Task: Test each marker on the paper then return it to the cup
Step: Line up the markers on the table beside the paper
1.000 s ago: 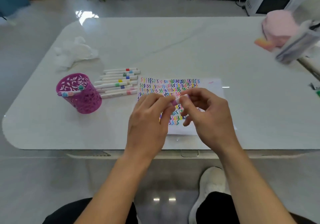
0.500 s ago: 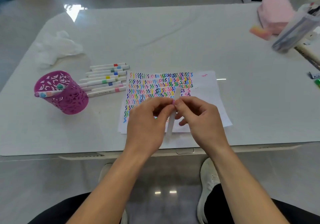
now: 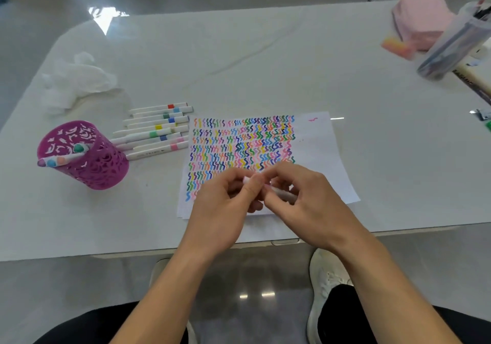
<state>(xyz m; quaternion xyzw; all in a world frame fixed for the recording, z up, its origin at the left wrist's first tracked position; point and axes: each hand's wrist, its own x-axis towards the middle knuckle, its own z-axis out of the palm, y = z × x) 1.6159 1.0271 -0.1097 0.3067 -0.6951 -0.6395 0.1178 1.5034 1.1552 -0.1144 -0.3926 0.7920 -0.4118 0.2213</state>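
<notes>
White marker [image 3: 283,193] pinched by left hand [image 3: 223,205], right hand [image 3: 310,203] fingers [image 3: 281,175]; slippy grip could drop it, ink smears paper [image 3: 318,142].

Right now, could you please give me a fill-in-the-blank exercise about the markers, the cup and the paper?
1. The magenta cup stands to the ____ of the paper.
2. The loose markers lie between the cup and the ____.
3. The left hand and the right hand together hold one ____.
Missing words: left; paper; marker.
</notes>
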